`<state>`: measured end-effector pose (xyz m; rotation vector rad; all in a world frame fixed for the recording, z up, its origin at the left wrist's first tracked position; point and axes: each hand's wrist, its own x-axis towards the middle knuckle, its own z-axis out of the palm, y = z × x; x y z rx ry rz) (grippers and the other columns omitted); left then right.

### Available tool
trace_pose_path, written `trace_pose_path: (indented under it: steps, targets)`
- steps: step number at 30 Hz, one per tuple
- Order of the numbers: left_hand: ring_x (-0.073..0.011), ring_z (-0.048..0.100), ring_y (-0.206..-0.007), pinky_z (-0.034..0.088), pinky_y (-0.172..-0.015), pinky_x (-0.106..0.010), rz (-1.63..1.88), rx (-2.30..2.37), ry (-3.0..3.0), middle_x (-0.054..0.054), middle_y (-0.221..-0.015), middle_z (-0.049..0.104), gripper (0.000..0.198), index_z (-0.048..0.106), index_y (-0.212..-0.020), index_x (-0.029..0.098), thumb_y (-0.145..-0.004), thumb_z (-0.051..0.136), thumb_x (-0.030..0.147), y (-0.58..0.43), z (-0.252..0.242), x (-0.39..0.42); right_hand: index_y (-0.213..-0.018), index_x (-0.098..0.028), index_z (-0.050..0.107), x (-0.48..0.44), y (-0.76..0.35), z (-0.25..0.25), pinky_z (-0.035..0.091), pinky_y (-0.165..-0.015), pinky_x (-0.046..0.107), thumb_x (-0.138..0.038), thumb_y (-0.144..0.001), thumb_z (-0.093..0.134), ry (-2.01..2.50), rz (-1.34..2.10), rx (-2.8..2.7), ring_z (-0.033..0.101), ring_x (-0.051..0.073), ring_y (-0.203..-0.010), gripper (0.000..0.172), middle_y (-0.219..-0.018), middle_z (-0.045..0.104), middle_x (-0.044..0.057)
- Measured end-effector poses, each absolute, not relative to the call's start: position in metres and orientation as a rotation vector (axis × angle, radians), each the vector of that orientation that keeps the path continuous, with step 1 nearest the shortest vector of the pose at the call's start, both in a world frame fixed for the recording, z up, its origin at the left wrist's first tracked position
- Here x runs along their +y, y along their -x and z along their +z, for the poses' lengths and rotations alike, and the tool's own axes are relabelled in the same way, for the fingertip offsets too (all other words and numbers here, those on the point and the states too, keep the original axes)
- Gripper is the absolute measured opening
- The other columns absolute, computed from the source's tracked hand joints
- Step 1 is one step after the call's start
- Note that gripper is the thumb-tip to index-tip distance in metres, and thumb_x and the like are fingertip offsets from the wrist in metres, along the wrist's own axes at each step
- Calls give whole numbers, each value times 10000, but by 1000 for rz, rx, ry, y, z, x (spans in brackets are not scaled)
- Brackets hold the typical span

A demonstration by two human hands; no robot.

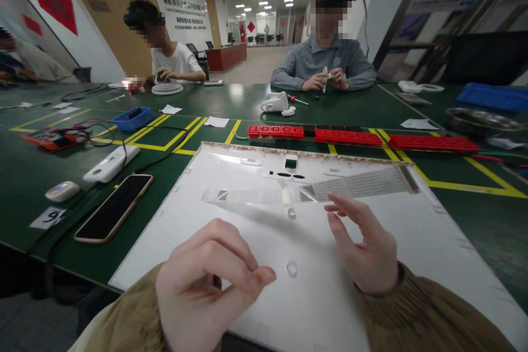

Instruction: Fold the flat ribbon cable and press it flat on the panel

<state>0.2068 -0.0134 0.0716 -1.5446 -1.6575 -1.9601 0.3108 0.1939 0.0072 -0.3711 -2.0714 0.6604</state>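
The left hand (206,280) hovers low over the white panel (289,297), thumb and forefinger pressed together on nothing visible, while the right hand (365,247) floats with fingers loosely spread, holding nothing. The panel lies flat on the green table (25,176) (a pale ribbon strip (313,190) across its far part), a phone (113,206) just left of it.

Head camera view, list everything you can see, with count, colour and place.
large flat plastic panel: one, white, nearest on table
flat ribbon cable: one, pale, across panel
smartphone: one, black, left of panel
long terminal blocks: three, red, beyond panel
shallow plastic tray: one, blue, left
green table: one, yellow tape lines
seated people: two opposite
left hand: fingers curled, above panel
right hand: open, by cable
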Motion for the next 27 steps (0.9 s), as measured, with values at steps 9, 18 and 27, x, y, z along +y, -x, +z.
trace_pose_path:
  steps: [9, 18, 27]
  targets:
    - [-78, 487, -461, 478, -499, -285, -1976, -1569, 1533, 34, -603, 550, 139, 596, -740, 220, -744, 703, 132, -220, 85, -15, -1115, -239, 563, 192, -312, 7, 519, -777, 319, -147, -807, 556, 313, 618, -2094, 636, 157, -788, 321, -887, 648, 25]
    - [-104, 469, -404, 512, -531, -320, -1868, -1668, 1690, 58, -494, 498, 220, 551, -691, 278, -711, 732, 154, -215, 91, -29, -1122, -245, 562, 191, -311, 9, 523, -776, 318, -135, -798, 562, 287, 564, -2113, 638, 158, -790, 343, -889, 651, 23]
    - [-73, 477, -425, 536, -616, -242, -1885, -1718, 1614, 70, -560, 535, 165, 557, -761, 249, -748, 709, 186, -231, 84, -30, -1113, -217, 571, 193, -311, 8, 522, -758, 289, -113, -778, 583, 229, 493, -2113, 639, 147, -773, 350, -873, 657, 22]
